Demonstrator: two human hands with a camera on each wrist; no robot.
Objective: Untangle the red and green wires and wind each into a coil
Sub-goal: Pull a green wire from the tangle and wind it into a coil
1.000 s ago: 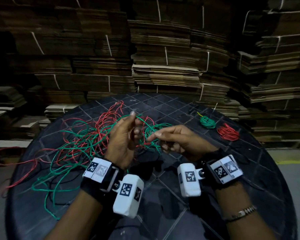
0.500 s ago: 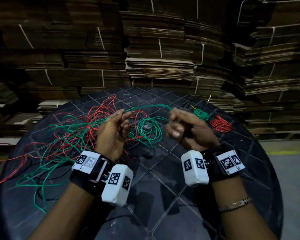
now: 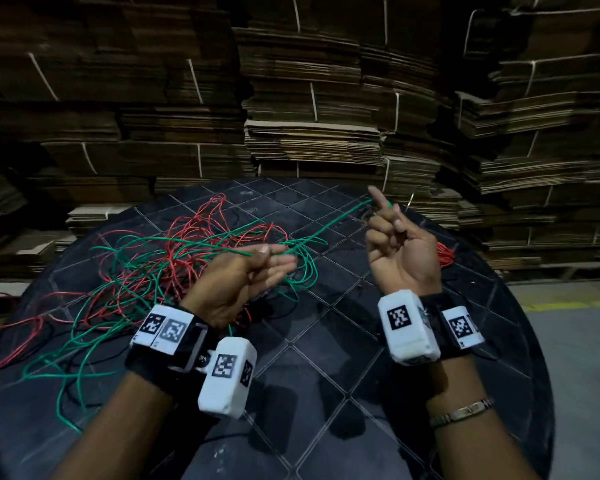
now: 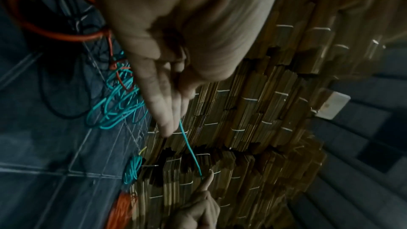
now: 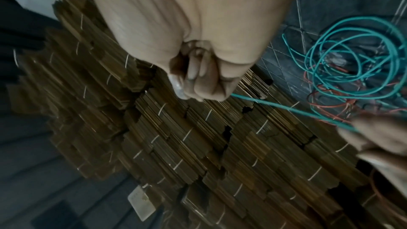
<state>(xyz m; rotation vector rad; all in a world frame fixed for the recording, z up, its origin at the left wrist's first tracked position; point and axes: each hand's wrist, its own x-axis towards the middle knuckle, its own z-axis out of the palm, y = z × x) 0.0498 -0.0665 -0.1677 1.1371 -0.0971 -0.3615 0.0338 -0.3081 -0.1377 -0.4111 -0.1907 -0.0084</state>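
A tangle of red and green wires [image 3: 174,271] lies on the left half of the dark round table [image 3: 326,358]. One green wire [image 3: 329,223] runs taut from the tangle between my hands. My left hand [image 3: 274,258] hovers over the tangle's right side and pinches that wire between thumb and outstretched fingers [image 4: 163,111]. My right hand [image 3: 387,216] is raised palm-up at the far right, its fingers curled on the wire's end [image 5: 246,98] and the index finger pointing up. A wound green coil [image 4: 132,170] and a red coil [image 3: 444,254] lie behind the right hand.
Tall stacks of strapped flat cardboard [image 3: 312,133] stand just beyond the table's far edge. Red wire [image 3: 0,299] trails off the table's left edge. The near half of the table shows only its grid-lined top. A grey floor with a yellow line [image 3: 568,303] lies to the right.
My right hand has gone up and to the right, drawing the green wire out straight from the tangle. The left hand's fingers have stretched forward along the wire.
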